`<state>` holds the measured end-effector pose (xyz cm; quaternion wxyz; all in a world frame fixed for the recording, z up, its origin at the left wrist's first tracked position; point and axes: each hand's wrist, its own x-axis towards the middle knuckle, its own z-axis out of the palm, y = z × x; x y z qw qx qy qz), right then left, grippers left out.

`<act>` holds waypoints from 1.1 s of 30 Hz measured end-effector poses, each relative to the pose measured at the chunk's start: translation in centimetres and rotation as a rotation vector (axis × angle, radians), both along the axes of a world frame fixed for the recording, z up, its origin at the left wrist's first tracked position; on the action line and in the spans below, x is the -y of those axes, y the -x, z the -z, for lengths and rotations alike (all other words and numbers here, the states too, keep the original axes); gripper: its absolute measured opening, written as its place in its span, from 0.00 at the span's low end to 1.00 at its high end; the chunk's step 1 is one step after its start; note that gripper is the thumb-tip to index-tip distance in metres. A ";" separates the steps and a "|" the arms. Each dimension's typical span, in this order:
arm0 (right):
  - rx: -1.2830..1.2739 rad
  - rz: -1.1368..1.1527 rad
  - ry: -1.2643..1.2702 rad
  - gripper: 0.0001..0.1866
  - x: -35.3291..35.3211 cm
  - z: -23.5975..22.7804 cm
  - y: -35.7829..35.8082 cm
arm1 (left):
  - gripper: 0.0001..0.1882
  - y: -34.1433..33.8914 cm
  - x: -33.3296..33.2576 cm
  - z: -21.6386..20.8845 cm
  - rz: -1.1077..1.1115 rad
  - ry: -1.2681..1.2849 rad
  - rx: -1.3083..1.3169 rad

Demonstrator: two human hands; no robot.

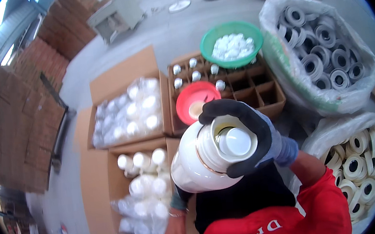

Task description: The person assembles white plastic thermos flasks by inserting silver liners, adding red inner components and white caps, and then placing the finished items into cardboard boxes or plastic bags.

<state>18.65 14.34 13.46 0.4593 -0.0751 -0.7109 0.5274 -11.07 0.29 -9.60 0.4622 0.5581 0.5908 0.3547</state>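
White flask body (192,164): held at frame centre, long axis tilted, mouth toward 2 o'clock. Right hand (248,133), gloved, is wrapped over the mouth, pressing white cap (236,141). Left hand (175,200) is mostly hidden underneath at 7 o'clock; grip cannot be told.

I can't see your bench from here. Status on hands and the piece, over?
Right hand, gloved, wrapped around top of white flask body. Left hand mostly hidden beneath it, grip unclear. Red bowl and divided carton just beyond.

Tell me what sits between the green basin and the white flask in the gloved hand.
In the head view, a red bowl lies between the green basin and the white flask, resting on the divided carton.
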 end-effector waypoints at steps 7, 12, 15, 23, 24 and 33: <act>0.077 0.526 -0.172 0.49 -1.6 -4.0 1.3 | 0.35 -4.8 -6.1 1.9 -0.131 -0.049 0.168; 0.039 0.605 -0.106 0.46 -3.1 -3.0 3.7 | 0.35 -6.7 -9.3 2.8 -0.157 -0.060 0.239; 0.121 0.568 -0.143 0.46 -3.7 -3.6 5.7 | 0.35 -6.9 -9.5 2.9 -0.183 -0.051 0.268; 0.220 0.390 -0.180 0.46 -6.0 -4.3 9.0 | 0.34 -6.5 -9.0 2.3 -0.215 -0.018 0.340; 0.228 0.362 -0.181 0.46 -6.1 -4.5 9.2 | 0.34 -6.2 -8.8 2.1 -0.213 -0.012 0.342; 0.175 -0.008 -0.283 0.49 -7.1 -3.3 9.6 | 0.34 -3.9 -7.3 1.5 -0.258 -0.006 0.346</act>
